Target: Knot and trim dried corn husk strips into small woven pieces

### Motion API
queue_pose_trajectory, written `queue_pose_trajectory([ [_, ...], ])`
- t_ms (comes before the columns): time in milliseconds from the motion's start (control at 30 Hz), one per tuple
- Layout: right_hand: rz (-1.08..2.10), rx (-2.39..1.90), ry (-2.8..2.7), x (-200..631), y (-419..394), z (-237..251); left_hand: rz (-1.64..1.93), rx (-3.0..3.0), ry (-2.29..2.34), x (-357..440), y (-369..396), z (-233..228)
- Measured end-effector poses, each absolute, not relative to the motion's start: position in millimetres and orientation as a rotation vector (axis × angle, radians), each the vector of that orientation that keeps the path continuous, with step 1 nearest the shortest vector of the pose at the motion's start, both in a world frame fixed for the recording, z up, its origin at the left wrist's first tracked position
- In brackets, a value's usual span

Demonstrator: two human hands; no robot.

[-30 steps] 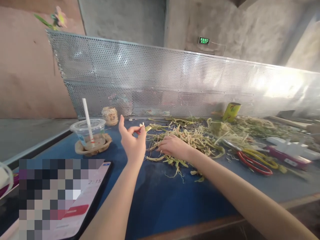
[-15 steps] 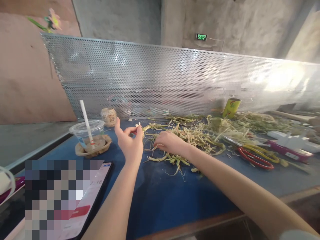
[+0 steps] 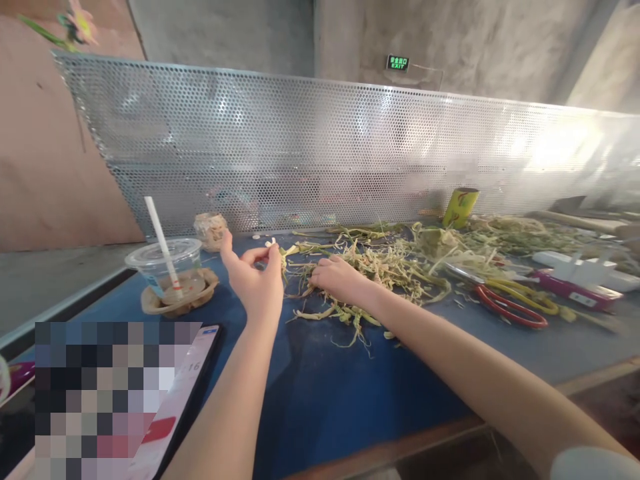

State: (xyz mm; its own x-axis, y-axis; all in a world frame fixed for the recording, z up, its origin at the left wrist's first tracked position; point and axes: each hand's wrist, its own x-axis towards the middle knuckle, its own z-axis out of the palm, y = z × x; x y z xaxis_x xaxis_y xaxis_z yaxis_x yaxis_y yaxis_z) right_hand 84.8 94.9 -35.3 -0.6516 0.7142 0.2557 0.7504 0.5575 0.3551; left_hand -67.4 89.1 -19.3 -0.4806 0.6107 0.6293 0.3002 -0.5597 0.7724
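My left hand (image 3: 257,280) is closed in a pinch, thumb against forefinger, on a pale green plant stem (image 3: 290,251); a small whitish bit of it pokes out above the fingertips. My right hand (image 3: 340,277) lies at the left edge of a heap of withered plant scraps (image 3: 387,267), its fingers curled inward and pressed together. Whatever those fingers grip is hidden behind them. Thin loose stems and roots (image 3: 357,327) trail on the blue table (image 3: 320,400) just below that hand.
Left are a lidded plastic cup (image 3: 165,260) with a straw, a brown dish (image 3: 197,300), a wrapped jar (image 3: 210,230) and a phone (image 3: 200,373). Red-handled scissors (image 3: 510,308), a purple power strip (image 3: 575,291) and a yellow-green tube (image 3: 460,208) lie right. A perforated metal screen (image 3: 300,147) stands behind.
The whole view has shifted slightly, so most things sit a little further left and higher. My left hand keeps its pinch on the stem; my right hand stays at the heap's edge.
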Motion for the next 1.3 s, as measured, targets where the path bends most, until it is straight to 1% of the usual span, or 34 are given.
queue_pose_trajectory([
  [100, -0.748, -1.277, -2.685, 85, 95, -37, 2.157, 1.468, 1.359, -68, 91, -20],
  [200, -0.676, -1.26, -2.639, 87, 94, -34, 2.156, 1.449, 1.343, -68, 91, -20],
  [267, -0.534, -1.249, -2.551, 89, 95, -32, 2.152, 1.427, 1.325, -69, 90, -20],
  [433, -0.036, -1.256, -2.111, 88, 94, -25, 2.16, 1.392, 1.305, -70, 92, -20],
  [533, 0.2, -1.301, -1.935, 87, 92, -24, 2.167, 1.366, 1.28, -71, 94, -21],
  [667, 0.389, -1.264, -1.838, 89, 91, -25, 2.206, 1.305, 1.271, -73, 97, -21],
  [733, 0.418, -1.209, -1.807, 91, 91, -24, 2.244, 1.281, 1.243, -74, 100, -22],
  [833, 0.32, -1.148, -1.934, 92, 88, -22, 2.275, 1.236, 1.176, -76, 104, -23],
  [933, 0.139, -1.078, -2.338, 89, 84, -23, 2.276, 1.217, 1.128, -76, 106, -23],
  [1067, -0.285, -0.93, -2.769, 78, 81, -36, 2.281, 1.255, 1.152, -76, 105, -24],
  [1200, -0.656, -0.881, -2.861, 66, 78, -47, 2.259, 1.275, 1.166, -76, 104, -24],
  [1300, -0.786, -0.874, -2.857, 61, 75, -46, 2.26, 1.282, 1.151, -77, 103, -23],
])
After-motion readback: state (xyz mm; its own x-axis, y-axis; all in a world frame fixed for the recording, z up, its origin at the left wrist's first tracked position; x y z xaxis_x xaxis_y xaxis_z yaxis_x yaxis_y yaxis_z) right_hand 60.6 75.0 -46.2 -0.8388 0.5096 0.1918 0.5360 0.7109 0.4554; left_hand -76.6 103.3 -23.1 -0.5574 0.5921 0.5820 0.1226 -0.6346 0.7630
